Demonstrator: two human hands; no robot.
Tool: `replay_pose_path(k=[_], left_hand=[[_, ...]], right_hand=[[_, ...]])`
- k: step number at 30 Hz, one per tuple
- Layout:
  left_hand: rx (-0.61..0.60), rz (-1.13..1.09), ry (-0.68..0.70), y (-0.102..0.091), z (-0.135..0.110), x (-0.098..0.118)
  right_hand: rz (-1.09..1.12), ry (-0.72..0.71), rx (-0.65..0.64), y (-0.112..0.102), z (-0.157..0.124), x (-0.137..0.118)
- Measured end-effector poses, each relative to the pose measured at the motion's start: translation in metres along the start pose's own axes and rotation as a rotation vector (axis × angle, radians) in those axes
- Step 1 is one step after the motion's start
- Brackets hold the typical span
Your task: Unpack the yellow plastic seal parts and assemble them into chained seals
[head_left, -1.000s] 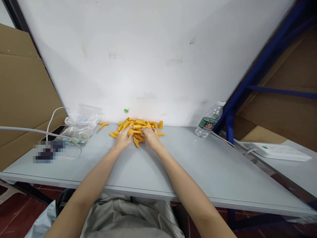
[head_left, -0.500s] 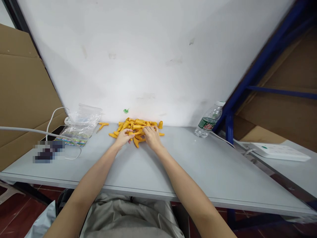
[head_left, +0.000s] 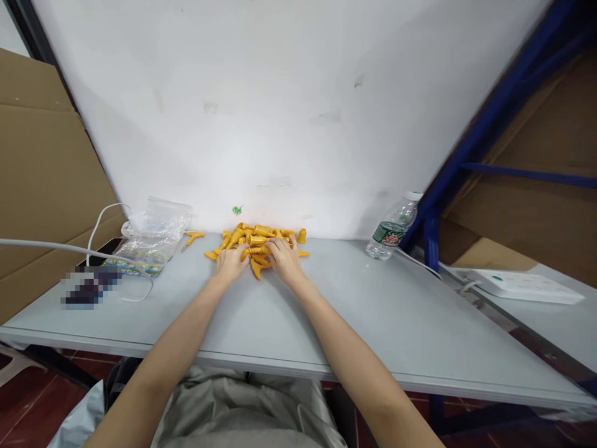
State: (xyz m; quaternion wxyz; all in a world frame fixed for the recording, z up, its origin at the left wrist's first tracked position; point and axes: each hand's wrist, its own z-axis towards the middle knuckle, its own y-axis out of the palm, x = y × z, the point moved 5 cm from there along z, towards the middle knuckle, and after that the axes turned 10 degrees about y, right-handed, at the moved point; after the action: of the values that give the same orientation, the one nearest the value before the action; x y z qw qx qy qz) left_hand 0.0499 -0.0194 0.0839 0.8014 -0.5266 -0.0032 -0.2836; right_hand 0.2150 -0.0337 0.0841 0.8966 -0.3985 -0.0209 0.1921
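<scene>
Squarely between left hand (head_left: 231, 264) and right hand (head_left: 285, 259): yellow piece (head_left: 258, 250), both hands pinching its ends; yellow pile (head_left: 262, 230) around.

Yellow pieces (head_left: 263, 231), centre: plastic by look, glossy. T-shaped yellow handle (head_left: 194, 235), left of centre: plastic-like; its spiral (head_left: 185, 246) looks metallic. Tabletop (head_left: 373, 311): smooth, grey, low sheen. Bottle (head_left: 407, 213), right: clear, glossy plastic. Bag (head_left: 163, 224), left: thin, crinkled, transparent plastic. Cardboard (head_left: 41, 162), far left: matt brown. Cloth (head_left: 242, 410), bottom centre: matt, wrinkled.
</scene>
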Motion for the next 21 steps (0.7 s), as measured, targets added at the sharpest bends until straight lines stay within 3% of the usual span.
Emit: replay_pose_path(k=[12,21], left_hand=[[0.041,-0.027,-0.032,-0.005,-0.001,0.009],[0.068,-0.013,-0.068,-0.008,-0.001,-0.001]], right_hand=[[-0.075,0.032,-0.043,0.003,0.001,-0.006],[0.057,-0.019,-0.137,0.004,-0.002,-0.017]])
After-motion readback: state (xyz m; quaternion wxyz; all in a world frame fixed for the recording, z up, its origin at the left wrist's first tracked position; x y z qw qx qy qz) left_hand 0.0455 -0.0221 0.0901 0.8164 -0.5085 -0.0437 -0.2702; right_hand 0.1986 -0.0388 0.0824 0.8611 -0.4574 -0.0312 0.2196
